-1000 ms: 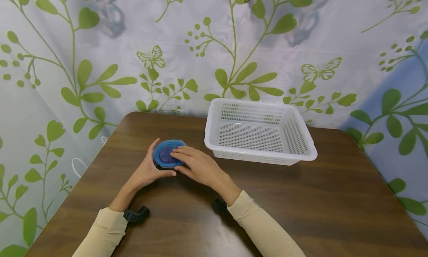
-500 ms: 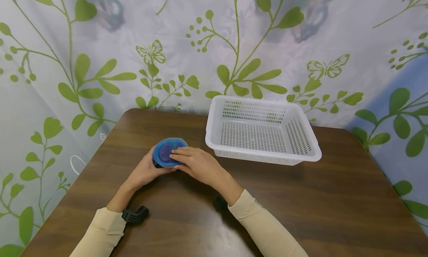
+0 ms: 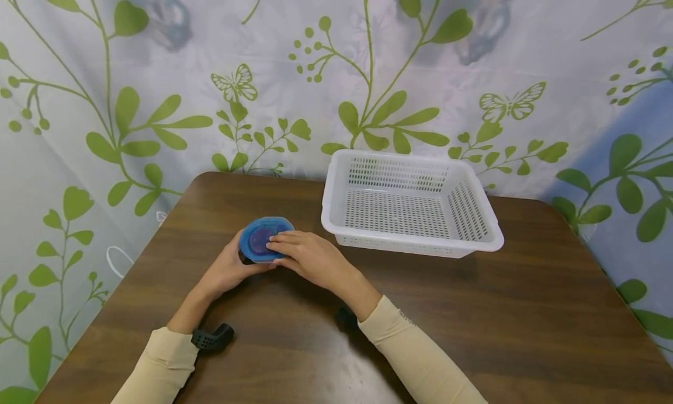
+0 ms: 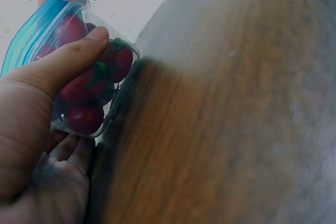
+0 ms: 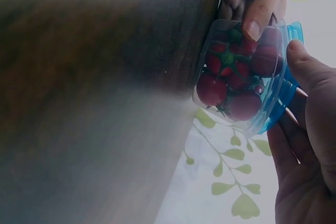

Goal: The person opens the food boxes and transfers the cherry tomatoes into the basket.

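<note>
tomatoes [image 5: 244,106] in a two-handed hold

a clear tub [image 5: 273,88], left of the white basket [image 3: 402,236], is clasped by the left hand [image 3: 226,270] over the worktop [image 3: 289,345] while the right hand [image 3: 307,258] pinches its blue lid [image 3: 257,239]; an uneven pull could tip it and spill tomatoes.

White slotted basket [image 3: 396,212], wooden table [image 3: 505,310], leaf-and-butterfly-patterned curtain [image 3: 294,118] behind

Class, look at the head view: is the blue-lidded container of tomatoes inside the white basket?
No, the container is outside the white basket, gripped by the left hand to the basket's left.
</note>
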Tool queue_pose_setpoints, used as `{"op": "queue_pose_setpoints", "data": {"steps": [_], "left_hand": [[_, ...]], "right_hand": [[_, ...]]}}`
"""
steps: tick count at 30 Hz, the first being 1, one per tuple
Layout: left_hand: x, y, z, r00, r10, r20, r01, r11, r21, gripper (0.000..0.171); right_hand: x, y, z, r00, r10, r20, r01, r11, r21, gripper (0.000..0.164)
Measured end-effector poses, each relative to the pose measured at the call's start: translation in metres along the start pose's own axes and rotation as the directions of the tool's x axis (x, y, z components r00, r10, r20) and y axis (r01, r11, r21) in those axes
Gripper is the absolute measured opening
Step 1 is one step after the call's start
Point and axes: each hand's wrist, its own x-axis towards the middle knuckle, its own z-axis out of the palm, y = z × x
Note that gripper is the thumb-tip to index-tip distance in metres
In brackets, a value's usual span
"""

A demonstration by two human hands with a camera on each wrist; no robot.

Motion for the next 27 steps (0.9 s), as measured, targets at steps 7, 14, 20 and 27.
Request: {"op": "queue_pose_setpoints", "data": {"steps": [7, 14, 20, 27], "left_hand": [[-0.0003, 0.001, 0.0004, 1.0, -0.018, -0.006, 0.018, 1.0, 0.014, 0.096], [-0.0006, 0.0019, 0.0012, 0.999, -0.032, -0.004, 0.032, 0.999, 0.002, 0.096], [-0.0015, 0.0014, 0.0019, 1.0, -0.029, -0.002, 0.029, 0.999, -0.017, 0.096], [-0.0033, 0.0021, 0.0018, 1.0, 0.002, 0.001, -0.002, 1.0, -0.024, 0.091]], "right_hand": [[0.0007, -0.0004, -0.0006, 1.0, 0.019, -0.003, -0.019, 1.0, 0.0, 0.039], [-0.0007, -0.001, -0.0019, 0.999, 0.029, -0.032, -0.029, 1.0, 0.0, 0.036], [-0.0031, -0.0041, -0.0025, 0.992, 0.019, -0.126, -0.019, 1.0, 0.001, 0.032], [-0.0021, -0.0074, 0.0006, 0.963, -0.008, -0.27, 0.004, 1.0, -0.017, 0.03]]}}
